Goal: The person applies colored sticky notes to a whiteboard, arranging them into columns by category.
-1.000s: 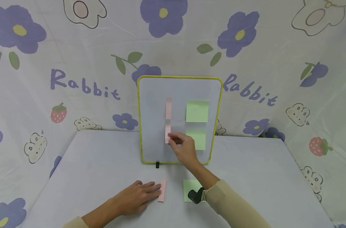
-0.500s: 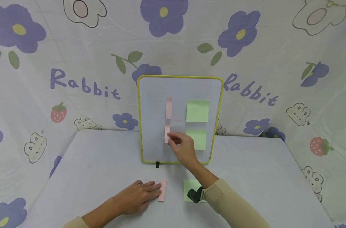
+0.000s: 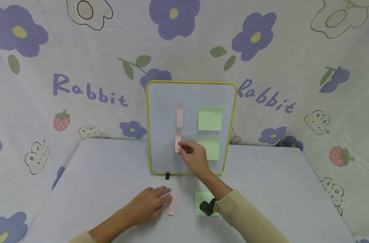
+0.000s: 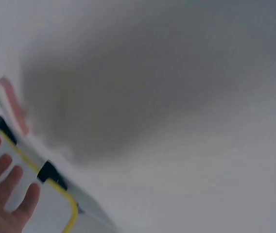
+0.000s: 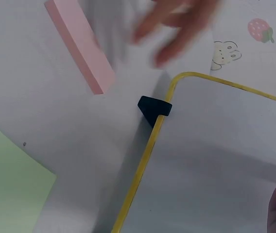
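Observation:
A whiteboard [image 3: 163, 101] with a yellow rim stands upright in the head view. On it hang two narrow pink sticky notes, one above the other, with two green sticky notes to their right. My right hand [image 3: 196, 157] pinches the lower pink sticky note [image 3: 177, 148] between thumb and index finger, against the board. My left hand [image 3: 149, 204] hovers with fingers spread beside a pink sticky-note pad [image 3: 172, 207] on the table; its fingertips overlap the pad in this view. In the left wrist view, the left hand's fingers [image 4: 2, 189] are extended and hold nothing.
A green sticky-note pad [image 3: 199, 202] lies on the table under the right forearm, partly hidden by it and a black wrist device [image 3: 207, 208]. Black feet [image 5: 153, 108] support the board's lower edge. A patterned cloth [image 3: 187, 64] hangs behind the white table [image 3: 111, 168].
My left hand, earlier resting with its fingertips on the pink pad, has lifted and shifted slightly up. The right hand stays at the lower pink note.

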Motion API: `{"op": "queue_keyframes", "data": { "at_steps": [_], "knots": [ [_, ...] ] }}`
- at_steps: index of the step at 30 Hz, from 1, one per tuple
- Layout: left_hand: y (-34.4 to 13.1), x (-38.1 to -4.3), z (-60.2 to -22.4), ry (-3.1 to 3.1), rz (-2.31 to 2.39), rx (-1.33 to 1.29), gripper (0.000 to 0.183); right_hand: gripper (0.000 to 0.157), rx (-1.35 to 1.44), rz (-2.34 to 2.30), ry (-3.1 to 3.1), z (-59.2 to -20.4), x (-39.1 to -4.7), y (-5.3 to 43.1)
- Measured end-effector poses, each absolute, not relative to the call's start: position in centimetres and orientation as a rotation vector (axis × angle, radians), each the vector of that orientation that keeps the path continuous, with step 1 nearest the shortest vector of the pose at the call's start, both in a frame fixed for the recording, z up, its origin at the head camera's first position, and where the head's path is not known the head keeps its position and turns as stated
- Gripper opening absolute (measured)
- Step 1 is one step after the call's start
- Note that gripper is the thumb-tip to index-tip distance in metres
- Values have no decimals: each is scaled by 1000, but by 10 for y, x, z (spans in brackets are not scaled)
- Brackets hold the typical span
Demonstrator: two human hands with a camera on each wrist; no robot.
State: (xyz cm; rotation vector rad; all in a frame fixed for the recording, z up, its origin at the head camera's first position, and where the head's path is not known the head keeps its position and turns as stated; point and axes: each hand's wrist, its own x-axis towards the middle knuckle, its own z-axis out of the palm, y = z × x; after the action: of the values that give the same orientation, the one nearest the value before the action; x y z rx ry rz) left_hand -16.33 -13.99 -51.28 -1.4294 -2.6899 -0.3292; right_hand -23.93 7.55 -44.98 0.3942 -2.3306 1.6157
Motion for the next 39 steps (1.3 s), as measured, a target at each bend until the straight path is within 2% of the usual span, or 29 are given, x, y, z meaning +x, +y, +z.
{"op": "queue_keyframes", "data": {
  "at_steps": [3, 6, 13, 21, 33, 36, 39],
  "knots": [
    [-135, -179, -497, -2494, -349, -1231, 25, 18, 410, 1608, -2316, -450, -239, 75],
    [-130, -197, -476, -2375, -352, -1076, 33, 18, 411, 1607, -2306, -450, -240, 74],
    [-120, -231, -444, -2374, -287, -1003, 49, 19, 445, 1584, -2301, -451, -242, 71],
    [-113, -250, -441, -2350, -78, -1068, 52, 18, 444, 1557, -2310, -455, -242, 73],
    [-110, -253, -444, -2392, 53, -996, 52, 19, 419, 1563, -2323, -458, -243, 74],
    [-108, -254, -446, -2385, 81, -983, 53, 20, 446, 1358, -2348, -459, -243, 75],
    [-106, -253, -445, -2386, 155, -966, 56, 25, 559, 923, -2343, -462, -243, 79]
  ]
}}
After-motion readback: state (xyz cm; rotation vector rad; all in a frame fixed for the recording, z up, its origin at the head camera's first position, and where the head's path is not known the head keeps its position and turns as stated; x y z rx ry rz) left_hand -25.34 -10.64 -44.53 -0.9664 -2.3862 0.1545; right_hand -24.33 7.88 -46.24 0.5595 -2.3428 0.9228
